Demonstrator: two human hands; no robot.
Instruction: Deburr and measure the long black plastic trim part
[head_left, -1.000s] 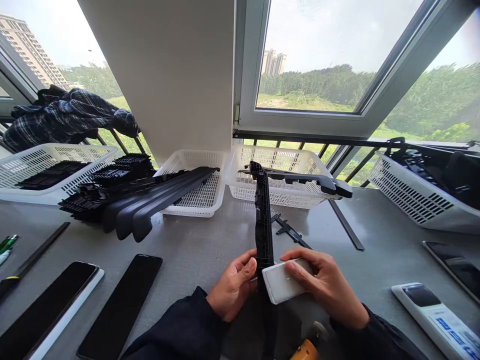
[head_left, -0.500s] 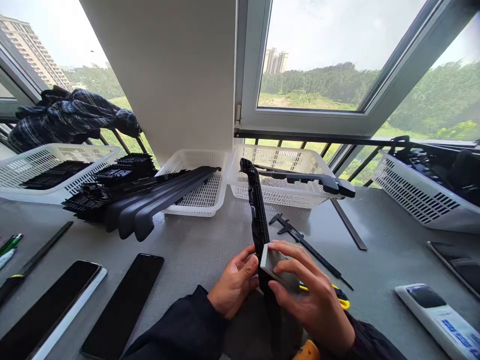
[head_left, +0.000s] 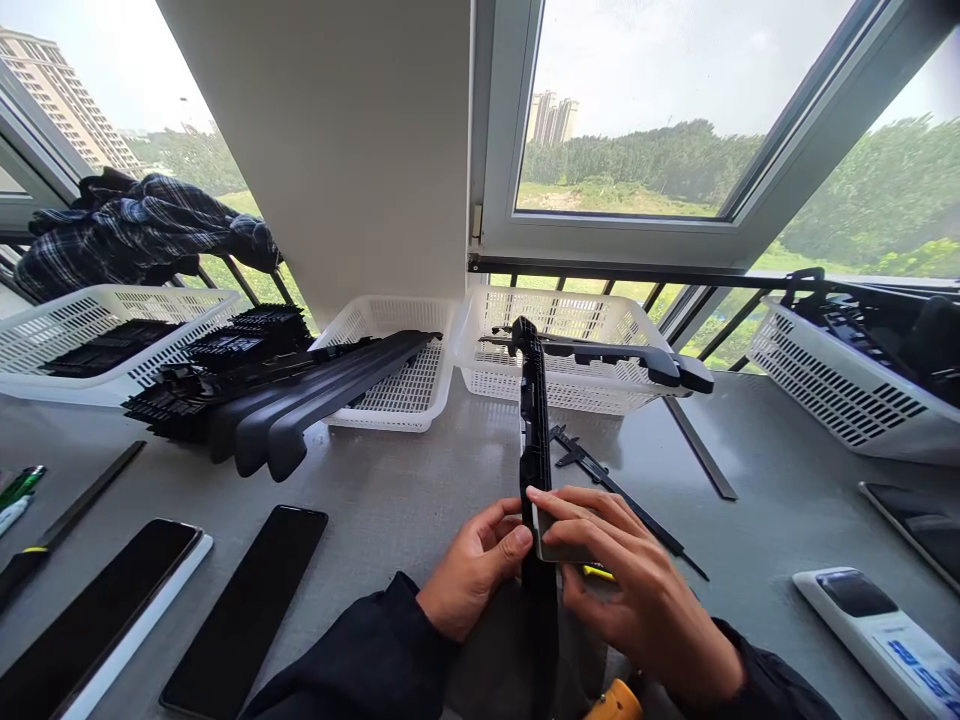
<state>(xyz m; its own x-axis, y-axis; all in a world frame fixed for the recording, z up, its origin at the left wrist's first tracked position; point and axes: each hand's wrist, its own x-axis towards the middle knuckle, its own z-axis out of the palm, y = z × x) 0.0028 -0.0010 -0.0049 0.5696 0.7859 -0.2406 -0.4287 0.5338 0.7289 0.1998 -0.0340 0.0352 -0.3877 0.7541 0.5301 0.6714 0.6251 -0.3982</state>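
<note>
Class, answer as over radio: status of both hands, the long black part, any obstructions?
Left hand gripping long black part. Right hand holding pale-edged block up to it. Caliper just beyond right hand, seemingly not obstructing.

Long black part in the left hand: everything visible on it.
Narrow black strip, plastic-looking, ribbed along its length, with a wider knob-like far end. It points away from the person. The left hand grips it; the right hand holds a pale block at its edge, exact contact unclear. The far end overlaps the white basket in view; the near end is lost in shadow.
</note>
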